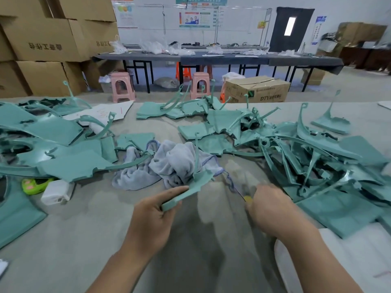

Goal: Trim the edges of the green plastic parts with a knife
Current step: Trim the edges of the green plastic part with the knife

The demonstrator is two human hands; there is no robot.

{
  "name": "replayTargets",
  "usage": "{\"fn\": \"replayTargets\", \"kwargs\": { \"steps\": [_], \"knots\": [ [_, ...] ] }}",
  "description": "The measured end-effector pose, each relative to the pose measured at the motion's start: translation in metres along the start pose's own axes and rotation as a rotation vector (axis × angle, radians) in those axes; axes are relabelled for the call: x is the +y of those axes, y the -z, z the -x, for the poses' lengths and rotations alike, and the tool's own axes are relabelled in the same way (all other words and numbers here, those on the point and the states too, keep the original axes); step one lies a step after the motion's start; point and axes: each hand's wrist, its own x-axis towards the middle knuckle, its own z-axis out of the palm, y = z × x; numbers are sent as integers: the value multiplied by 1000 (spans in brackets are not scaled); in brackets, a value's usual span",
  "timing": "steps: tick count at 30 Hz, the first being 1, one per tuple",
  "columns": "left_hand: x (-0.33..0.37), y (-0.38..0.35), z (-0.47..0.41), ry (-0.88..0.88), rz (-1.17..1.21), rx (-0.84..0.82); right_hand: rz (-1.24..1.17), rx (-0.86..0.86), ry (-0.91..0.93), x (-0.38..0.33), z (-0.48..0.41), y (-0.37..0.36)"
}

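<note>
The person leans over a grey-covered desk (pixel 88 225) with both hands held apart above it. The left hand (pixel 155 214) has its fingers and thumb curled round the lower end of a green plastic part (pixel 186 190), a curved strip that rises away from the palm toward a crumpled grey cloth (pixel 169 163) lying just beyond it. The right hand (pixel 273 206) is smeared by motion, yet its fingers are clearly wrapped round a knife (pixel 246 197) with a yellow handle, the thin blade pointing up and left toward the cloth; blade and part are near each other, but whether they touch I cannot tell. To the left sits a heap of green parts (pixel 53 149), wide flat panels overlapping one another, and to the right a taller tangled pile (pixel 306 153) with thin curved stalks sticking up. Near the left heap lie a small white plastic bottle (pixel 56 192) on its side and a bright green toy-like object (pixel 35 185) partly tucked under a panel. Beyond the desk stand two pink stools (pixel 122 87), a cardboard box (pixel 258 89) on the floor, stacked cartons (pixel 48 39) at the left wall, and a long dark table (pixel 211 58) littered with white bags.
</note>
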Motion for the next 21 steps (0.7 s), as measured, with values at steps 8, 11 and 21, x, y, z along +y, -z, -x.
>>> {"fn": "replayTargets", "kwargs": {
  "steps": [8,11,21],
  "knots": [
    [-12,11,-4,91,30,-47,40,-50,-120,3,3,15],
    [-12,14,-5,25,-20,-56,23,-27,-158,3,5,18],
    [-15,-3,-8,-4,22,-134,-18,39,-142,16,-8,11]
  ]
}}
